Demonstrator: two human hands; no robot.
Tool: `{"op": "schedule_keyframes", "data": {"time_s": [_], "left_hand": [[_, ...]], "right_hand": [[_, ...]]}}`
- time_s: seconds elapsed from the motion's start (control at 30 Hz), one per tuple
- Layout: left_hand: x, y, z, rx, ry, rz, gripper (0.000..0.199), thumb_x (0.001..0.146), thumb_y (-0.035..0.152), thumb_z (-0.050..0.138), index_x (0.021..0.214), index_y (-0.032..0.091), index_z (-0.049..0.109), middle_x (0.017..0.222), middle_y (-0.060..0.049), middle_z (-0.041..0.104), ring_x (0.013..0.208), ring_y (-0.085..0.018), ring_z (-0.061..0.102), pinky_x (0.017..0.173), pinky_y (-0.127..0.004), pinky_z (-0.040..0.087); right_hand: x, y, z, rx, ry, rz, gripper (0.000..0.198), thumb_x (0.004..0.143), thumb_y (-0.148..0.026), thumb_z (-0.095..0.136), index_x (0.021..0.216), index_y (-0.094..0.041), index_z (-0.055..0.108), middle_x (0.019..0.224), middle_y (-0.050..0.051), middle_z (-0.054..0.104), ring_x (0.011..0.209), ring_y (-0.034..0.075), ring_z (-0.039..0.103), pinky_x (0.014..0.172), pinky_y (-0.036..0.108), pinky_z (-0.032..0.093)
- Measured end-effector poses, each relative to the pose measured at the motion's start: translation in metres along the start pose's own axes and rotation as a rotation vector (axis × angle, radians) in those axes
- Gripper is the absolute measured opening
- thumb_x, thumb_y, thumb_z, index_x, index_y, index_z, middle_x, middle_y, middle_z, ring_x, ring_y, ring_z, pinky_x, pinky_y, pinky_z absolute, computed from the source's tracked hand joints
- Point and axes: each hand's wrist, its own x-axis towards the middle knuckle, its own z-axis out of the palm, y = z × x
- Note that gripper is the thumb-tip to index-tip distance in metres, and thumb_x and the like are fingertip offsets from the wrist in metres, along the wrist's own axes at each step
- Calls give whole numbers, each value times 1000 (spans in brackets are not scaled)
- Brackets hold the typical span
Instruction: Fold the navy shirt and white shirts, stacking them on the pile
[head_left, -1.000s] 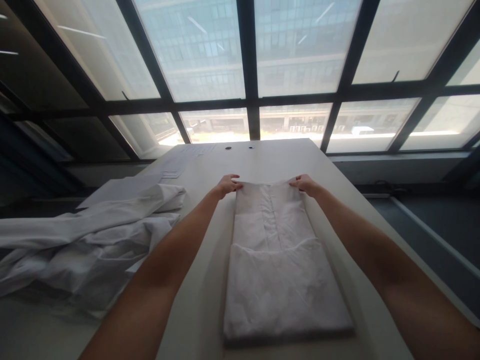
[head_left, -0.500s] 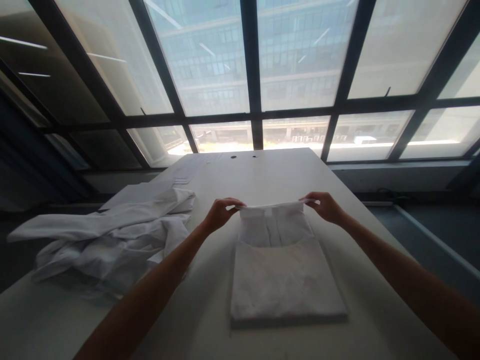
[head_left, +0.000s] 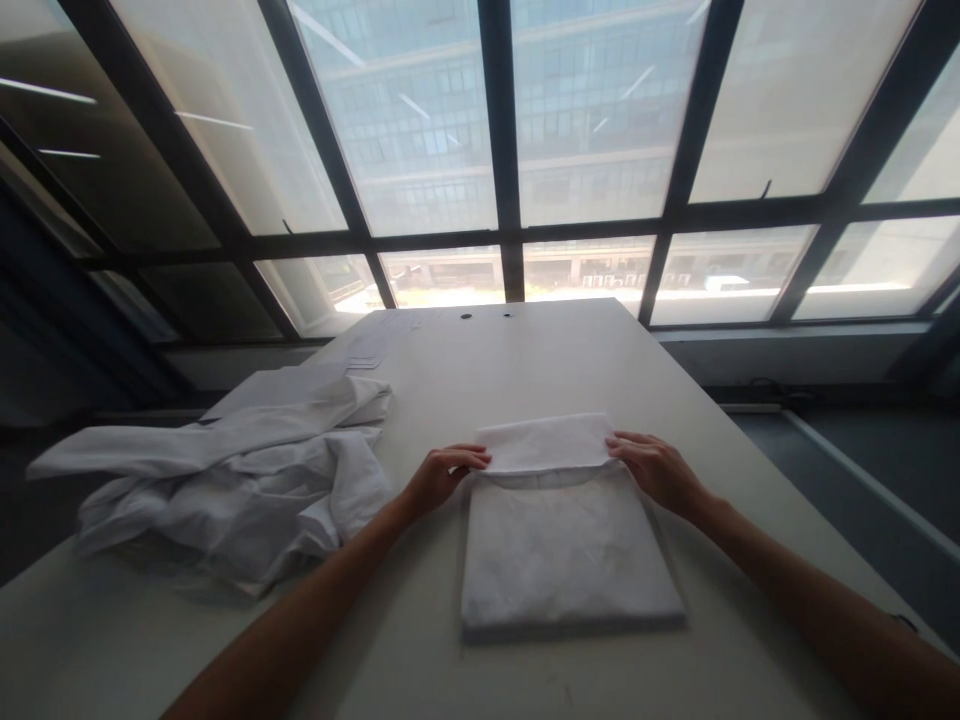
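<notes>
A folded white shirt lies as a flat rectangle on the white table in front of me, a curved neckline edge showing near its far part. Its far end is turned over towards me as a smooth white flap. My left hand pinches the flap's near left corner, fingertips on top. At the near right corner, my right hand grips the same edge with its thumb hidden beneath. Both hands are closed on the cloth, low over the shirt.
A crumpled heap of white cloth covers the table's left side. Beyond it lie paper sheets. The white table reaches towards large dark-framed windows, with two small round holes near its far edge.
Both hands have come down and towards me, bringing the raised far edge of the shirt over. That end now lies folded across the neckline area.
</notes>
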Motion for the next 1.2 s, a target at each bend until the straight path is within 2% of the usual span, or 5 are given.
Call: {"op": "schedule_keyframes", "data": {"time_s": [0.3, 0.53, 0.67, 0.93, 1.2], "left_hand": [[-4, -9, 2, 32, -30, 24, 24, 97, 32, 56, 94, 23, 78, 121, -10, 74, 125, -26, 63, 111, -47, 47], [19, -17, 6, 182, 92, -66, 54, 89, 19, 52, 143, 21, 57, 149, -7, 56, 138, -22, 51, 120, -42, 36], [43, -30, 9, 80, 77, -181, 43, 87, 28, 58, 127, 16, 70, 129, -9, 71, 119, -26, 66, 108, -42, 49], [73, -50, 13, -43, 12, -192, 40, 77, 39, 74, 109, 15, 80, 107, -9, 78, 96, -33, 75, 86, -43, 58], [86, -62, 6, 21, -54, -62, 25, 78, 33, 75, 97, 19, 83, 98, -9, 79, 92, -26, 72, 86, -36, 55]], "right_hand": [[-7, 9, 3, 6, -62, -128, 39, 93, -10, 50, 112, -30, 77, 126, 1, 72, 125, 23, 63, 107, 43, 49], [-4, 17, 10, 106, 39, -147, 30, 94, -17, 55, 108, -29, 78, 118, 3, 76, 117, 23, 67, 103, 43, 52], [-3, 18, 11, 152, 65, -139, 29, 95, -19, 55, 111, -28, 77, 118, 5, 75, 117, 23, 67, 104, 44, 52], [23, 46, 31, 274, 100, -32, 66, 80, -20, 69, 144, -24, 58, 151, 13, 52, 139, 30, 48, 116, 51, 40], [76, 66, 39, 408, 74, 138, 30, 78, -28, 68, 104, -19, 80, 99, 9, 78, 87, 25, 71, 81, 37, 56]]}}
